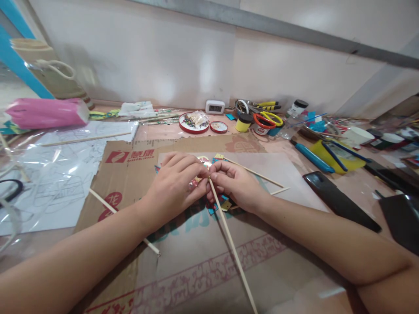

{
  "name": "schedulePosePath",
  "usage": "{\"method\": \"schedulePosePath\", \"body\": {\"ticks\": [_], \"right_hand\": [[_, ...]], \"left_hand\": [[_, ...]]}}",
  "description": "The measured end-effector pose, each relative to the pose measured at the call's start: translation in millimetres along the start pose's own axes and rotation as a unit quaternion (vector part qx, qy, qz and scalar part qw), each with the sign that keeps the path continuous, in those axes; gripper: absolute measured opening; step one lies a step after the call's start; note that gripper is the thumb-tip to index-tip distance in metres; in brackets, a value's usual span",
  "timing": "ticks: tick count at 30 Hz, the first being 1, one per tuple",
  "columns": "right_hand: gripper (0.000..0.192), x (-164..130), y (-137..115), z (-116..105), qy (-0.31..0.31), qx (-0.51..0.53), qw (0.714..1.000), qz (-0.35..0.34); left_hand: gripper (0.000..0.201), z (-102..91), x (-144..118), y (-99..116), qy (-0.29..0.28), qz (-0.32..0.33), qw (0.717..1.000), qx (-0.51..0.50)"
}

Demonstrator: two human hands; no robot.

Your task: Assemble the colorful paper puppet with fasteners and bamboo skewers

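My left hand [175, 183] and my right hand [234, 183] meet over the brown cardboard sheet [183, 257], fingertips pinched together on the top end of a thin wooden stick [231, 246] that slants down toward me. Between the fingers sits a small colourful paper piece [205, 162] with pink, yellow and blue parts; most of it is hidden by my hands. More coloured paper scraps [220, 204] lie under my right hand. Which hand bears the stick's weight is unclear.
Other sticks [257, 173] lie on the cardboard. Behind are a red-rimmed dish of beads [194, 123], scissors [267, 117], paint pots [244, 123], a small clock [215, 106]. A dark phone [338, 200] lies right, a pink roll [46, 112] and plastic-covered drawings [49, 174] left.
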State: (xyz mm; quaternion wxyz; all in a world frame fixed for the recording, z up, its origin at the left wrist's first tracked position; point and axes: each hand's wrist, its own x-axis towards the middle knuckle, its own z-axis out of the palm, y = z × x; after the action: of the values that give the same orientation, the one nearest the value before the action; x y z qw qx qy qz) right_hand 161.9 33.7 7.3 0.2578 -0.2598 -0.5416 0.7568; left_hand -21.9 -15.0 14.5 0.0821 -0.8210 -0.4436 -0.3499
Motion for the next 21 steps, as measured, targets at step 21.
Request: {"method": "schedulePosePath", "body": {"ticks": [21], "right_hand": [[0.022,-3.9,-8.1,9.3,0.035,-0.085,0.996,-0.022]], "left_hand": [[0.007,3.4,-0.6,2.5,0.022,0.004,0.999,-0.026]]}}
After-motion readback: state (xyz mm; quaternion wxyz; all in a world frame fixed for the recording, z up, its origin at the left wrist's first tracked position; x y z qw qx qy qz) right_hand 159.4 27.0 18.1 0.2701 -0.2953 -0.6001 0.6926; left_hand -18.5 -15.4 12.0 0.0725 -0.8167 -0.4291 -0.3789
